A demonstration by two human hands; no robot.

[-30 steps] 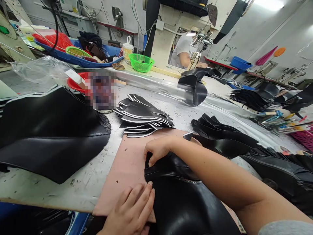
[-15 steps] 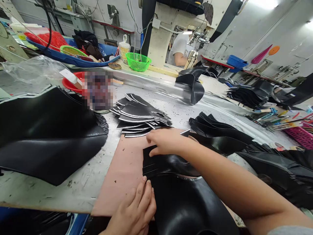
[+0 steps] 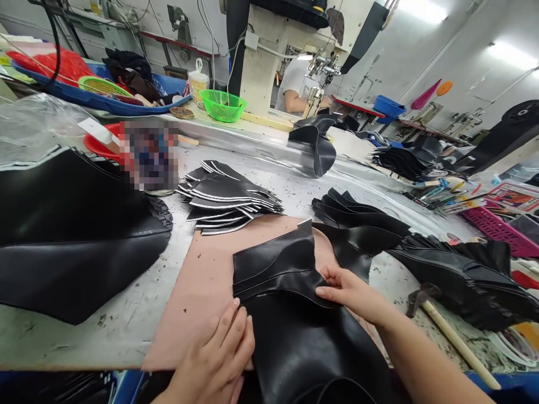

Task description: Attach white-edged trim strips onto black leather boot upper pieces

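A black leather piece (image 3: 273, 266) with a seam across it lies on a pinkish board in front of me, joined or overlapping at its lower edge with a larger curved black leather part (image 3: 311, 342). My right hand (image 3: 353, 292) pinches the right edge of the seamed piece between thumb and fingers. My left hand (image 3: 214, 348) rests at the lower left, its fingers stretched side by side and the tips touching the left edge of the leather. Just behind the board sits a stack of black pieces with white edges (image 3: 231, 196).
Large black leather parts (image 3: 80, 241) are piled at left. More black leather stacks (image 3: 357, 216) lie to the right, near a hammer (image 3: 457, 336). Behind stand a green basket (image 3: 223, 108) and a sewing machine (image 3: 261, 67); a person (image 3: 292, 84) sits beyond it.
My right hand has drawn back from the far edge of the leather to its right side, uncovering the piece. My left hand stays at the left edge. The hammer has come into view.
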